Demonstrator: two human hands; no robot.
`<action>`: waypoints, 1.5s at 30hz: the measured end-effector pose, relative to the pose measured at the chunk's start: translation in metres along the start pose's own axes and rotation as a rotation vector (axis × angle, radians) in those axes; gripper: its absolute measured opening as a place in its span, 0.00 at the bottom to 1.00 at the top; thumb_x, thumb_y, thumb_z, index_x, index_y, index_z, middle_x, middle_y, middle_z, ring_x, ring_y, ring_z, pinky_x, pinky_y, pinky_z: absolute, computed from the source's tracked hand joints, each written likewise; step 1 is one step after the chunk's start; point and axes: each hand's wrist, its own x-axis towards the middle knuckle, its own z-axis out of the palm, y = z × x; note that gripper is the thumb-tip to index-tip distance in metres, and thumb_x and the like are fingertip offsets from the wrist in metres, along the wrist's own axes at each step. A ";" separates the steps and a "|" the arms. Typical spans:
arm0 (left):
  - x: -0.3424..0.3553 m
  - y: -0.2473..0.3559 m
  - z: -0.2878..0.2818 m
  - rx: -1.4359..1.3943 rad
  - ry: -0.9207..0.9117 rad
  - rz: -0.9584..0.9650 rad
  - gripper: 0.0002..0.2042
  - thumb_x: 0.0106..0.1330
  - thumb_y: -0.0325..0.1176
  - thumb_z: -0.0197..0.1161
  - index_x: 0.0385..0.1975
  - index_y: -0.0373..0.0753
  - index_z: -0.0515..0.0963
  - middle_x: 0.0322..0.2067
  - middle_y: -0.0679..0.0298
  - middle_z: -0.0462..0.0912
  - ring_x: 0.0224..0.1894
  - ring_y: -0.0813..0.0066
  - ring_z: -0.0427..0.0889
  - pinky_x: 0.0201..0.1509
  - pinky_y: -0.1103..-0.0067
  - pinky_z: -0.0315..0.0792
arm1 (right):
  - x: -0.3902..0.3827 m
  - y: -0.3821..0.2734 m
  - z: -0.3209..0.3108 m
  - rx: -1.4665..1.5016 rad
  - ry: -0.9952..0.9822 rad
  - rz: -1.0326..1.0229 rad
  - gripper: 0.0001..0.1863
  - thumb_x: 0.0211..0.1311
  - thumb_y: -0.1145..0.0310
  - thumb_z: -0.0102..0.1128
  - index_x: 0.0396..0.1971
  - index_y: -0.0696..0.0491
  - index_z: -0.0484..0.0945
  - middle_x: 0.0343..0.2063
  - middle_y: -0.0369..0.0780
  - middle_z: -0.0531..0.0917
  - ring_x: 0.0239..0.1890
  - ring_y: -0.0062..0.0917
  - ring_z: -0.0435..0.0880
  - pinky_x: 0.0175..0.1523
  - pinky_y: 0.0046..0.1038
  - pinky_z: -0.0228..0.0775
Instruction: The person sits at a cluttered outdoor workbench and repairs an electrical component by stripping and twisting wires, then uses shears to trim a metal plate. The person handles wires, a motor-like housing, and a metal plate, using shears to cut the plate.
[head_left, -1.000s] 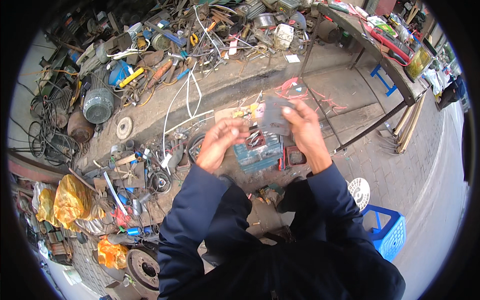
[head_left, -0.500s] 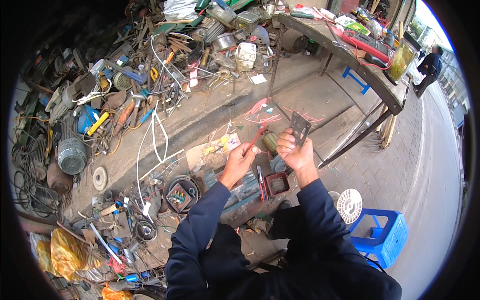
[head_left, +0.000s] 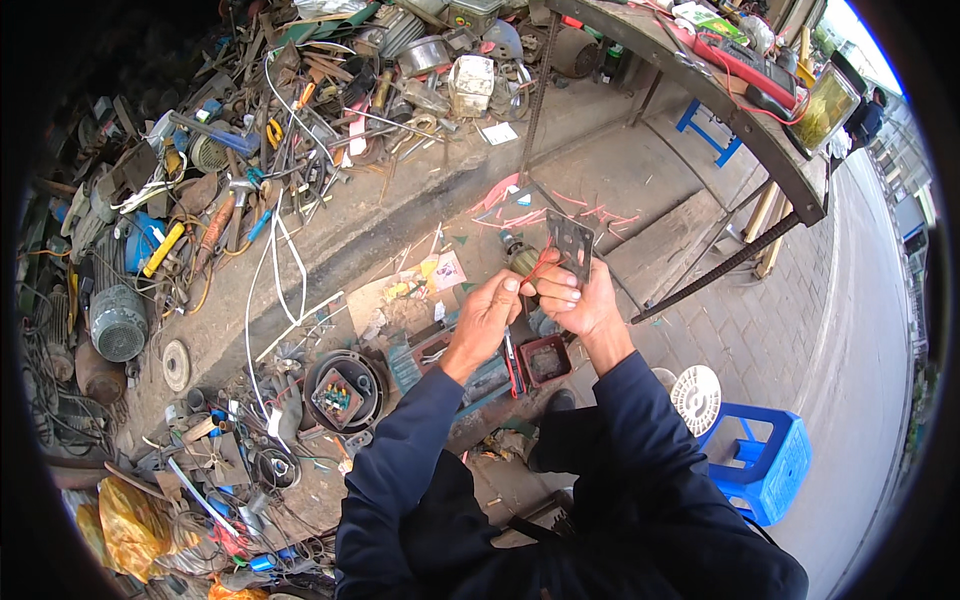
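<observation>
In front of me, both hands are raised and close together. My left hand [head_left: 487, 318] is closed, with thumb and fingers pinching a thin red wire [head_left: 541, 266] that reaches toward my other hand. My right hand [head_left: 583, 300] grips a dark flat plate [head_left: 571, 243] with holes or slots in it, held upright. The wire's far end meets the plate's lower edge near the right fingertips; whether it passes through a hole I cannot tell. Behind the hands on the ground lies a greenish cylindrical motor part [head_left: 521, 256], partly hidden. Loose pink-red wires [head_left: 590, 212] lie beyond it.
Below my hands are a red-handled cutter [head_left: 515, 368] and a small red tray [head_left: 547, 360]. A black basin [head_left: 346, 390] holds small parts. Tools and scrap motors heap up on the left. A metal table [head_left: 700, 95] carries a red meter [head_left: 750, 70]. A blue stool [head_left: 765, 460] stands at right.
My hands have come together; the left moved right and the red wire now reaches the plate. The plate has shifted slightly left and down. The whole view has turned a little.
</observation>
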 end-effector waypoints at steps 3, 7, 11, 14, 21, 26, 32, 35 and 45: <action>0.000 -0.003 0.004 0.024 0.038 -0.022 0.21 0.84 0.49 0.47 0.42 0.36 0.78 0.20 0.74 0.63 0.25 0.86 0.61 0.29 0.83 0.57 | -0.002 0.001 0.001 0.002 -0.053 0.031 0.14 0.73 0.58 0.48 0.36 0.53 0.75 0.17 0.30 0.65 0.14 0.16 0.60 0.20 0.22 0.54; 0.004 -0.005 0.004 0.043 0.036 -0.008 0.21 0.84 0.49 0.48 0.44 0.36 0.79 0.21 0.73 0.66 0.25 0.86 0.63 0.29 0.83 0.58 | -0.004 0.000 -0.002 0.010 -0.111 0.030 0.14 0.69 0.56 0.56 0.37 0.53 0.74 0.18 0.30 0.65 0.15 0.16 0.61 0.21 0.22 0.55; 0.003 -0.007 -0.004 -0.099 0.054 -0.101 0.25 0.84 0.52 0.45 0.51 0.35 0.80 0.25 0.72 0.74 0.26 0.85 0.66 0.31 0.84 0.61 | -0.004 -0.004 -0.006 -0.015 -0.158 0.015 0.17 0.63 0.56 0.68 0.40 0.52 0.73 0.20 0.30 0.66 0.17 0.16 0.63 0.23 0.22 0.56; -0.003 -0.008 -0.018 -0.310 0.067 -0.158 0.24 0.84 0.49 0.43 0.58 0.34 0.76 0.33 0.67 0.80 0.30 0.83 0.70 0.35 0.85 0.63 | -0.005 -0.007 -0.007 0.003 -0.144 -0.007 0.15 0.65 0.56 0.63 0.38 0.52 0.73 0.20 0.29 0.64 0.17 0.16 0.61 0.22 0.22 0.55; -0.014 0.000 -0.052 -0.268 -0.049 -0.109 0.15 0.79 0.31 0.55 0.60 0.35 0.76 0.35 0.69 0.80 0.31 0.85 0.71 0.36 0.87 0.65 | -0.001 -0.008 -0.007 -0.016 -0.190 -0.009 0.16 0.65 0.57 0.65 0.39 0.53 0.72 0.21 0.30 0.65 0.18 0.17 0.62 0.23 0.22 0.54; -0.022 0.005 -0.072 -0.277 -0.138 -0.130 0.15 0.76 0.29 0.60 0.59 0.35 0.77 0.39 0.68 0.80 0.35 0.84 0.74 0.41 0.84 0.70 | 0.006 -0.005 -0.008 -0.026 -0.202 0.002 0.16 0.66 0.59 0.65 0.40 0.53 0.71 0.22 0.31 0.65 0.19 0.17 0.62 0.25 0.23 0.55; -0.050 -0.018 -0.097 -0.016 -0.059 -0.138 0.16 0.74 0.28 0.63 0.59 0.35 0.77 0.41 0.67 0.81 0.43 0.80 0.77 0.50 0.79 0.73 | 0.007 -0.005 -0.007 0.015 -0.161 0.001 0.13 0.67 0.58 0.61 0.36 0.53 0.74 0.20 0.30 0.64 0.18 0.17 0.61 0.24 0.23 0.53; -0.078 -0.032 -0.109 0.184 0.074 -0.228 0.14 0.71 0.21 0.64 0.55 0.35 0.78 0.39 0.68 0.83 0.42 0.82 0.79 0.49 0.81 0.75 | 0.007 -0.008 -0.007 0.002 -0.139 -0.033 0.13 0.67 0.58 0.60 0.36 0.53 0.73 0.20 0.30 0.64 0.18 0.17 0.61 0.23 0.23 0.53; -0.143 -0.054 -0.067 0.594 0.385 -0.172 0.14 0.64 0.20 0.69 0.48 0.34 0.77 0.42 0.58 0.82 0.36 0.69 0.83 0.42 0.73 0.79 | 0.007 -0.010 -0.010 0.042 -0.082 -0.096 0.12 0.67 0.61 0.58 0.34 0.55 0.73 0.20 0.31 0.65 0.18 0.18 0.61 0.23 0.23 0.53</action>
